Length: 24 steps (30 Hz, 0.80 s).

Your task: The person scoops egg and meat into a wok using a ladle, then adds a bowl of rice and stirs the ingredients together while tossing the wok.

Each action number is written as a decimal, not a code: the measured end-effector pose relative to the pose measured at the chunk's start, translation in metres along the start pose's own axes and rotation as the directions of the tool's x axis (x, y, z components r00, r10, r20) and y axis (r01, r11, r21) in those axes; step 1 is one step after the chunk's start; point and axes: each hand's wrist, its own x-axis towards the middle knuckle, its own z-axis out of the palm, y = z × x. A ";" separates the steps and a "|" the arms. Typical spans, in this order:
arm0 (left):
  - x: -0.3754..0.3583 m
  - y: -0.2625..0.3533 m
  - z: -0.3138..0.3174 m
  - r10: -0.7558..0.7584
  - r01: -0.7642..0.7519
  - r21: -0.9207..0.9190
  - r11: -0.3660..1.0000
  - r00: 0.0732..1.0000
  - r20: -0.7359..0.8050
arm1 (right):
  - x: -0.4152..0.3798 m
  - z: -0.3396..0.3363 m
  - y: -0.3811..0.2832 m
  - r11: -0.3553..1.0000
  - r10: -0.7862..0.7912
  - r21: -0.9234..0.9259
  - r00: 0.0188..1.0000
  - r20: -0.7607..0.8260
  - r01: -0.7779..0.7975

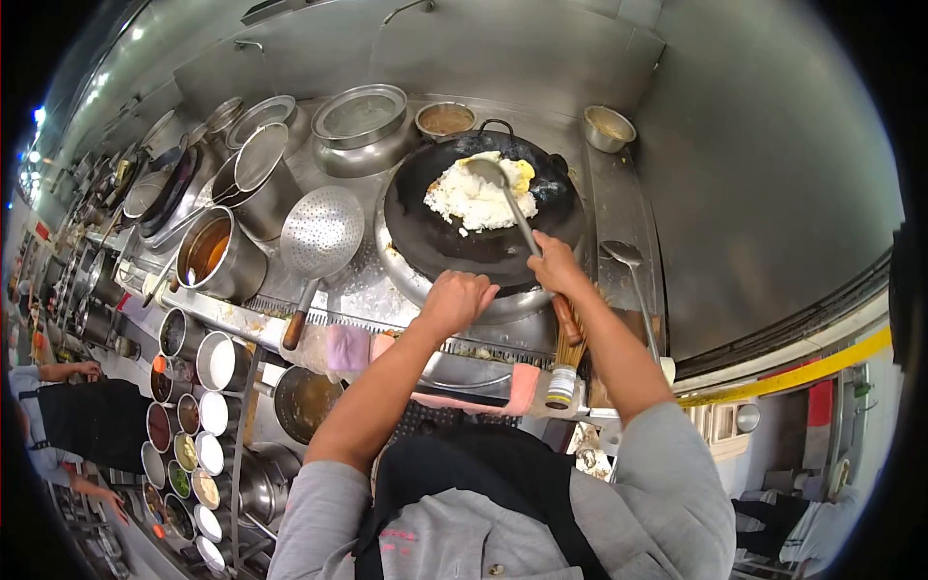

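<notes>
A black wok sits on the stove with white rice and some yellow egg in it. My right hand is closed round the metal shaft of a ladle. The ladle's bowl rests on the rice, and its wooden end sticks out below my hand. At the wok's near edge my left hand is closed in a fist; what it grips, if anything, is hidden beneath it.
Left of the wok lie a perforated skimmer and a pot of brown liquid. A lidded pot stands behind. Another ladle and a bamboo brush are on the right. Ingredient bowls and a co-worker are at lower left.
</notes>
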 end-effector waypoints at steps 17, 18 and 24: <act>-0.038 0.040 -0.098 0.100 -0.099 -0.028 0.995 0.994 0.047 | -0.143 -0.054 -0.049 0.933 -0.295 -0.157 0.939 0.178 0.323; -0.023 0.030 -0.095 0.049 -0.044 -0.093 0.995 0.998 0.042 | -0.144 -0.052 -0.053 0.923 -0.303 -0.177 0.930 0.208 0.341; -0.080 0.047 -0.054 0.068 -0.066 -0.037 0.997 0.997 0.032 | -0.113 -0.025 -0.053 0.920 -0.238 -0.309 0.970 0.049 0.242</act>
